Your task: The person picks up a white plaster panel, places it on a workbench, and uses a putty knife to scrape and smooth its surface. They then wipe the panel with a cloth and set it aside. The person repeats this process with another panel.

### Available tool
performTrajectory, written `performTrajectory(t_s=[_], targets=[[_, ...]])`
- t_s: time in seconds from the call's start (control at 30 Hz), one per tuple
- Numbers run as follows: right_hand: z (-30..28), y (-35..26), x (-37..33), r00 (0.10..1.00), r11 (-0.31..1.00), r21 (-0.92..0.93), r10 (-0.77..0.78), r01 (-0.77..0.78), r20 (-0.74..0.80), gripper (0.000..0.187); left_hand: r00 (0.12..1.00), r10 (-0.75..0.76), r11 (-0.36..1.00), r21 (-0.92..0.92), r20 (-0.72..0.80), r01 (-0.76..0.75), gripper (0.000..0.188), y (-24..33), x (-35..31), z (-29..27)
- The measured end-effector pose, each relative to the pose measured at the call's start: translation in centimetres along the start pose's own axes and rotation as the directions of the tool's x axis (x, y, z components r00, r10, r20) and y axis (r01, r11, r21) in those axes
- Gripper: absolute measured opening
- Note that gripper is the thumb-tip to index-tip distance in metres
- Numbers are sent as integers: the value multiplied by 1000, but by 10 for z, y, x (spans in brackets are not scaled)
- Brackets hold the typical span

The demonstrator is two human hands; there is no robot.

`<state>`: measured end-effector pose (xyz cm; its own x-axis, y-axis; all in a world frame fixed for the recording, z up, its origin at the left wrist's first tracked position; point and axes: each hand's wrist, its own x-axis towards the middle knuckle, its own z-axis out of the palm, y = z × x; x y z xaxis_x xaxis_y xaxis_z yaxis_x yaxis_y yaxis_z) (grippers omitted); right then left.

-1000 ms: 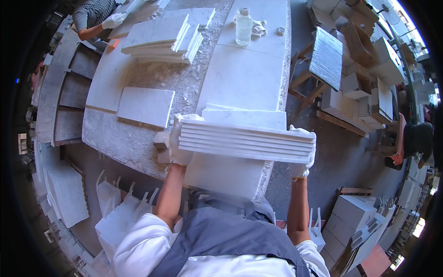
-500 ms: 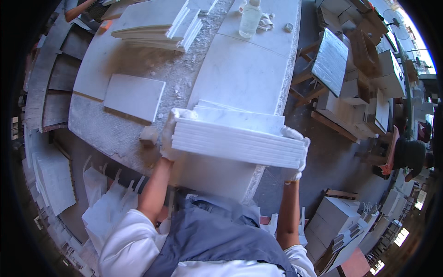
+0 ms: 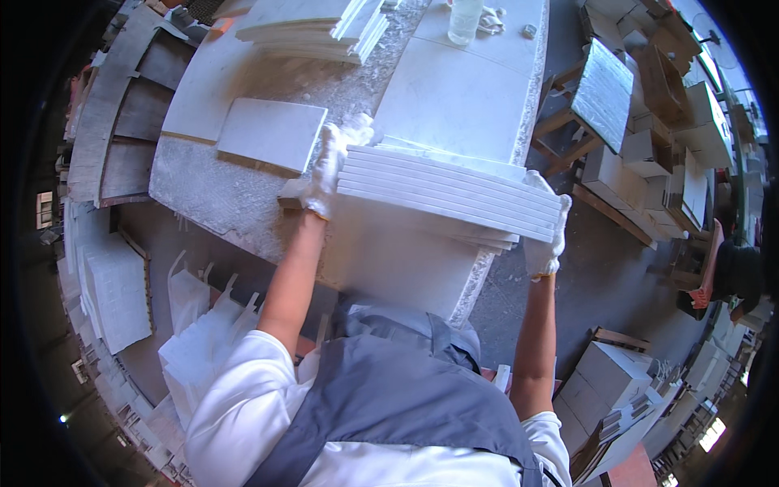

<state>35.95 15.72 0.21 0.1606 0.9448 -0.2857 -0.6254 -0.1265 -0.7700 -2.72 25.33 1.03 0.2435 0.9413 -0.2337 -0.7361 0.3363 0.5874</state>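
Note:
A stack of several white stone tiles point(image 3: 446, 191), with their long edges toward me, spans the space between my two hands over the bench. My left hand point(image 3: 327, 166), in a white glove, is closed on the stack's left end with its fingers at the far corner. At the other end, my gloved right hand point(image 3: 548, 226) presses on the short side, fingers over the upper corner. More tile edges point(image 3: 491, 237) show below the stack at the right; whether the two touch, I cannot tell. A single white tile point(image 3: 272, 134) lies just left of my left hand.
Another pile of white tiles point(image 3: 312, 28) sits at the far left of the dusty bench point(image 3: 207, 174). A clear bottle point(image 3: 464, 23) stands at the back. To the right are a wooden stand with a shiny top point(image 3: 602, 85) and several boxes point(image 3: 637, 183).
My hands have carried the tile stack slightly farther away over the bench. The view has tilted, so everything sits higher and more to the right. Tile edges now show beneath the stack.

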Motion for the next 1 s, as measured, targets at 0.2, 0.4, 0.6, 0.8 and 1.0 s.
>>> performTrajectory(t_s=[0.2,0.4,0.6,0.8,1.0], targets=[[0,-14,9,992,985,-130,108,-115,-65,66,992,-104,970,229,68,86,97,0,13,9],[1,-3,27,986,983,91,150,-157,78,63,989,-96,958,282,111,62,103,3,10,15],[-3,2,28,991,994,-43,102,-99,84,69,994,-106,966,242,37,94,103,0,13,19],[0,-1,28,982,984,43,170,-174,88,68,996,-37,947,322,77,10,101,-5,13,19],[-11,4,32,982,988,17,147,-150,119,72,976,-178,897,427,123,110,106,9,17,20]])
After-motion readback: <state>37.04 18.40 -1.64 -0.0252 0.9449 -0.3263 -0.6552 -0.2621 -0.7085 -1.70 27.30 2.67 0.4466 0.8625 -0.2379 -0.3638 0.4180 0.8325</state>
